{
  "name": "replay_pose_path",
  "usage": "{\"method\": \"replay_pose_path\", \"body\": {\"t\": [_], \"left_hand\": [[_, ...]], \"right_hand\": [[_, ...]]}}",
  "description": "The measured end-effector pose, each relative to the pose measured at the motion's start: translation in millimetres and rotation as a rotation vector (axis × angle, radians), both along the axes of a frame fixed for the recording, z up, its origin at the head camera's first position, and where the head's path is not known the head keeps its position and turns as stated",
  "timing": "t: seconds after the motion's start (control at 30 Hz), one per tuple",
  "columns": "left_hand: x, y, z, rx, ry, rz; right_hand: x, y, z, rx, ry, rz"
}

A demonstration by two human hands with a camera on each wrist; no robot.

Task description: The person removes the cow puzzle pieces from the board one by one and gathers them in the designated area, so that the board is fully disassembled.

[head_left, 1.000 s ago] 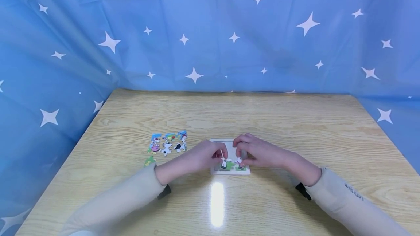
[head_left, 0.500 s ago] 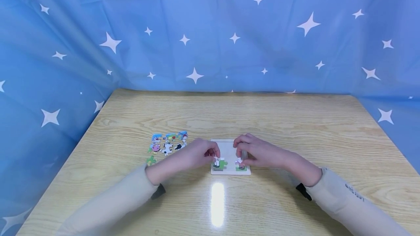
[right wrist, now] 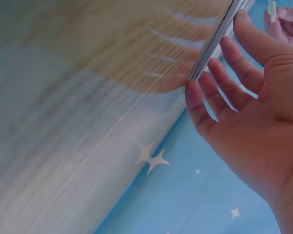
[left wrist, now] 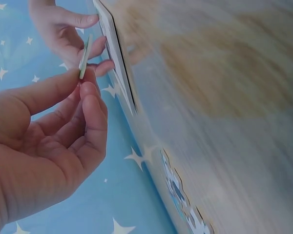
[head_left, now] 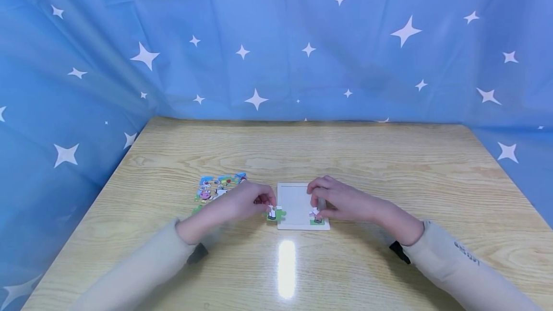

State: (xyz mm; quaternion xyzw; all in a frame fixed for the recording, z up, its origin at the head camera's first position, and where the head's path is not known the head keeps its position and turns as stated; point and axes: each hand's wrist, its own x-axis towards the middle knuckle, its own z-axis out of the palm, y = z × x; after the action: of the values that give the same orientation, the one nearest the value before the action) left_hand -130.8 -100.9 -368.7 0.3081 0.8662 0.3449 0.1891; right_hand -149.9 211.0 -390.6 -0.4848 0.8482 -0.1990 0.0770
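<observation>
Thumb and fingertips of my left hand [head_left: 244, 203] pinch a jigsaw piece [head_left: 276, 215], green with white animal legs, at the left edge of a shallow white puzzle tray [head_left: 295, 200]. The left wrist view shows that piece [left wrist: 85, 61] edge-on between the fingertips, above the table. In the tray's lower right corner sits another green-and-white jigsaw piece [head_left: 317, 221], partly covered by the fingers of my right hand [head_left: 345, 199]. That hand rests on the tray's right side; the right wrist view has its fingers spread loosely, tips at the tray edge [right wrist: 212, 53].
Several colourful jigsaw pieces [head_left: 206, 190] lie on the wooden table [head_left: 367, 157] left of the tray, partly hidden behind my left hand and forearm. A blue curtain [head_left: 302, 23] with white stars hangs behind the table and at its sides.
My left hand has drawn its jigsaw piece leftward, from beside the corner piece to the tray's left edge. The right hand and the tray have stayed in place.
</observation>
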Motion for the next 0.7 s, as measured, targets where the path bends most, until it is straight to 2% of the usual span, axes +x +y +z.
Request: {"method": "replay_pose_path", "body": {"t": [0.33, 0.7], "left_hand": [[1.5, -11.8, -0.8, -0.024, -0.055, 0.026], [5.3, -25.1, -2.3, -0.028, -0.085, 0.050]], "right_hand": [[0.1, 1, -0.3, -0.010, 0.001, 0.006], [0.5, 2, -0.8, -0.016, 0.006, 0.010]]}}
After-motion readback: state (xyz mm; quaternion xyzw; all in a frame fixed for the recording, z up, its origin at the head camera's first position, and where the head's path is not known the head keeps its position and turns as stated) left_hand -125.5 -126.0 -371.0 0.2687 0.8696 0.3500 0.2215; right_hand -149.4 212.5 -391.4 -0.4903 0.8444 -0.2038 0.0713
